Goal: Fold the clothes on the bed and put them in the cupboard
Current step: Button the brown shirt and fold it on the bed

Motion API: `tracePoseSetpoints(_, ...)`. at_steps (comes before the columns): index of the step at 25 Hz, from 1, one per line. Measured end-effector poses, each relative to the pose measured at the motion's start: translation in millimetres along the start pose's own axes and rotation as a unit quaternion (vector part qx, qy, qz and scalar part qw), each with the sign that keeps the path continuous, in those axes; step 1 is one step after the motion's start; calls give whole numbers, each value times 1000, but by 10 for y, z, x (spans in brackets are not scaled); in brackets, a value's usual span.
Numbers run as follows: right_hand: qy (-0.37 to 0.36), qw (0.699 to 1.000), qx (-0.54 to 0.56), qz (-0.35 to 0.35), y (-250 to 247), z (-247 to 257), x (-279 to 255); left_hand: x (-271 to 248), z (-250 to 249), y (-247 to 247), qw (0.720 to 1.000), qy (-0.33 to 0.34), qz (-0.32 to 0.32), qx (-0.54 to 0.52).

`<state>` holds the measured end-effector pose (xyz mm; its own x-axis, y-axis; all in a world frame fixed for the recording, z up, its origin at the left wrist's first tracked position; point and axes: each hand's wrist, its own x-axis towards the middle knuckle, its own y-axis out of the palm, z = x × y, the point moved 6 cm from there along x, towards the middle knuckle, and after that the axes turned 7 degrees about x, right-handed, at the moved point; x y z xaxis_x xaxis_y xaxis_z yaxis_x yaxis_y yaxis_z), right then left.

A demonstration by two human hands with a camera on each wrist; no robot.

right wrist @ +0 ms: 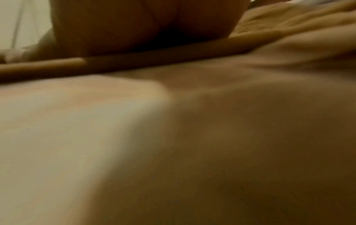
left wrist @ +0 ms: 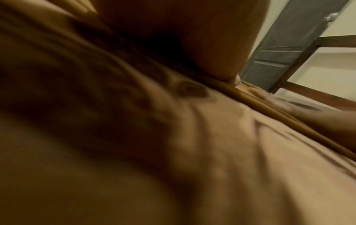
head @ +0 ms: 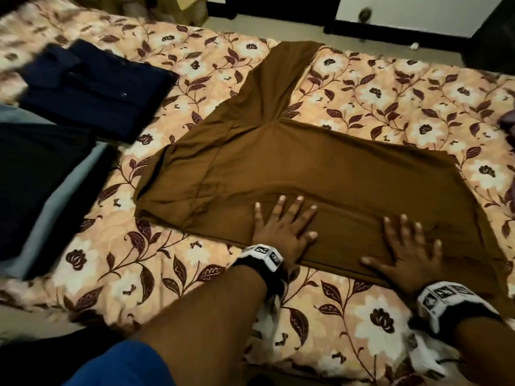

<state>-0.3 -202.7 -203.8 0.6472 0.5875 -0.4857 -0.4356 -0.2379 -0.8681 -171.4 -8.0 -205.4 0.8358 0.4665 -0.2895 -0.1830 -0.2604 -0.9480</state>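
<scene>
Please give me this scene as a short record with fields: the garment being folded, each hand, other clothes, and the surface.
garment: brown shirt, spread on the bed, near edge folded over, far sleeve still out
left hand: flat on the folded near edge, fingers spread
right hand: flat on the same edge, fingers spread
other clothes: folded navy shirt at far left; dark garment nearer, at left
surface: floral bedsheet

A floral bedspread point(head: 390, 112) in peach with white flowers and dark maroon leaves covers the whole bed. Beyond its far edge lies a pale floor point(head: 237, 26), with a white wall point(head: 418, 12) and a dark skirting strip point(head: 390, 33) behind, and a small pale scrap point(head: 414, 45) on the floor. The left wrist view shows a grey panelled door point(left wrist: 289, 45) with a round knob point(left wrist: 331, 16)
</scene>
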Motion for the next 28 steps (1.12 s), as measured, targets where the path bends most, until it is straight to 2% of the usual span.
tracePoseSetpoints(3,19,998,-35,54,63,-506,-247,-310,1036,27,997,-47,6,54)
tracePoseSetpoints(6,42,998,6,45,153,-859,-337,-486,1612,12,996,-62,20,64)
tracePoseSetpoints(8,67,996,62,-15,106,-1020,-423,-490,1616,16,997,-60,33,45)
tracePoseSetpoints(9,96,988,96,-76,54,-1104,-484,-485,1579,18,997,-59,35,43)
tracePoseSetpoints(11,173,954,140,-200,-32,-1260,-625,-485,1543,11,997,-57,36,36)
tracePoseSetpoints(12,208,934,168,-238,-69,-1295,-676,-478,1546,0,997,-56,32,34)
tracePoseSetpoints(15,262,876,306,-264,-112,-1318,-679,-475,1568,-24,997,-60,42,31)
tracePoseSetpoints(17,261,875,288,-290,-229,-1328,-707,-466,1553,-5,997,-57,39,40)
tracePoseSetpoints(20,197,876,260,-355,-434,-1319,-775,-445,1567,13,997,-55,38,38)
tracePoseSetpoints(22,200,866,278,-365,-542,-1360,-825,-435,1586,15,997,-54,40,29)
tracePoseSetpoints(24,210,864,304,-343,-551,-1415,-807,-442,1590,37,997,-54,42,33)
tracePoseSetpoints(28,270,885,274,-263,-429,-1400,-729,-463,1604,-21,997,-58,30,37)
